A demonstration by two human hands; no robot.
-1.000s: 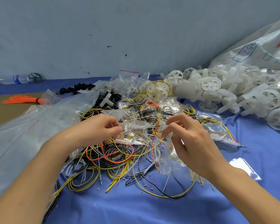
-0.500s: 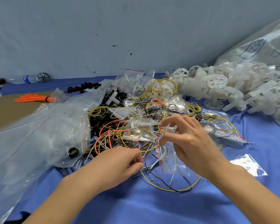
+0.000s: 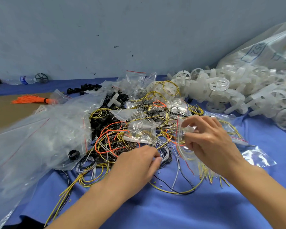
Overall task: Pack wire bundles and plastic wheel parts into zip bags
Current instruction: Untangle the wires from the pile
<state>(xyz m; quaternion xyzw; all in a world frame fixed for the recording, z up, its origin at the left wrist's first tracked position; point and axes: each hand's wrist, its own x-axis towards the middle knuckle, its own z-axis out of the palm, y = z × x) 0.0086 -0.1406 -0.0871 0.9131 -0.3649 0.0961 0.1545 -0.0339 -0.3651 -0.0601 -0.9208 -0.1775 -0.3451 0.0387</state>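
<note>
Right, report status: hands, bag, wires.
Right hand pinching zip bag open. Left hand down on wire pile, grip unclear. Wires tangled together.

A tangled heap of wires (image 3: 122, 142), yellow, orange, black and grey, sprawls over the blue cloth. A small clear zip bag (image 3: 185, 142) with a red seal line hangs upright, pinched at its top. White spoked wheels (image 3: 238, 93) pile at the right, behind the wires.

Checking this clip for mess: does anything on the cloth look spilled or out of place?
Yes. Loose wires lie tangled across the blue cloth, and one black ring sits apart on a big clear bag.
</note>
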